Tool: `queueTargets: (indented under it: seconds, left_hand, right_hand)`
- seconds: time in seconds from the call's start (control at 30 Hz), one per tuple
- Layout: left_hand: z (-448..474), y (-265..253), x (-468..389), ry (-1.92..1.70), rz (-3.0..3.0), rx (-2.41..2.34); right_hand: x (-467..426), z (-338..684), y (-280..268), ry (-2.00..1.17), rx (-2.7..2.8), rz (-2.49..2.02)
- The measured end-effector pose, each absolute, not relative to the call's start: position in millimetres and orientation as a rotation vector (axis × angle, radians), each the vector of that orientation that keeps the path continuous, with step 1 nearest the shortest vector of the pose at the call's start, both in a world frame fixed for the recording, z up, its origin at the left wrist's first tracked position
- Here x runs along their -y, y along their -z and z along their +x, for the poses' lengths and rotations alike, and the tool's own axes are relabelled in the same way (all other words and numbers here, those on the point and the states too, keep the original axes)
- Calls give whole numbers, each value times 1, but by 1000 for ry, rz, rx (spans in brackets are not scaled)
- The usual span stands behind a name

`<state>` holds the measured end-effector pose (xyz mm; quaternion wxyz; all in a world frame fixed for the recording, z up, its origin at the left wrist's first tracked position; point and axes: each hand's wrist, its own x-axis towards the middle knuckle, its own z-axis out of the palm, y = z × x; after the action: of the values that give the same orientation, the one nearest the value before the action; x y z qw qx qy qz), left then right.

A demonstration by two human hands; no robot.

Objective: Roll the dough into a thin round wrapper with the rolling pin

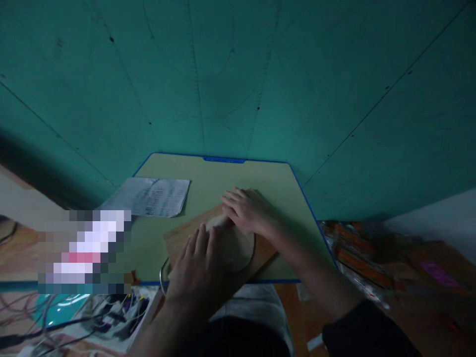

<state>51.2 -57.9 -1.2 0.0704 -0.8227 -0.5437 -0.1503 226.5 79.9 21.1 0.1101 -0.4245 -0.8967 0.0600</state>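
A wooden board (178, 238) lies at an angle on the pale table, with a metal loop (162, 275) at its left end. On the board is a flat, round, pale sheet (236, 248) that looks like dough. My left hand (197, 258) rests palm down over the sheet's left side, fingers stretched forward. Farther forward, my right hand (243, 210) lies flat across the sheet's far edge, its fingers extended to the left. A pale raised strip (219, 223) shows between the hands; whether it is a roller or a fold, I cannot tell.
Printed paper (159, 197) lies on the blue-edged table (260, 173), against a green wall (238, 74). A blurred-out patch (89, 248) is at left. Cables and a box of small parts (122, 317) stand below left. Cartons and plastic wrapping (357, 248) lie right.
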Motion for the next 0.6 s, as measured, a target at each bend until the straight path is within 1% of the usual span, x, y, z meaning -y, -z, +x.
queueTargets:
  seconds: [0.1,0.2,0.3,0.4,0.5,0.6]
  left_hand:
    - [69,5,80,566,-2423,1629]
    - [63,0,76,555,-2538,1629]
    - [37,-4,50,492,-2617,1748]
    - [24,-1,35,519,-2640,1803]
    - [38,6,47,590,-2707,1755]
    - [66,10,72,683,-2728,1613]
  right_hand:
    - [-55,257,-16,-200,2619,-1203]
    - [-51,266,-16,-203,2630,-1212]
    - [-68,242,-19,-205,2645,-1297]
    - [-86,212,-21,-199,2623,-1410]
    - [-86,211,-20,-217,2600,-1447]
    - [-68,239,-16,-216,2613,-1391]
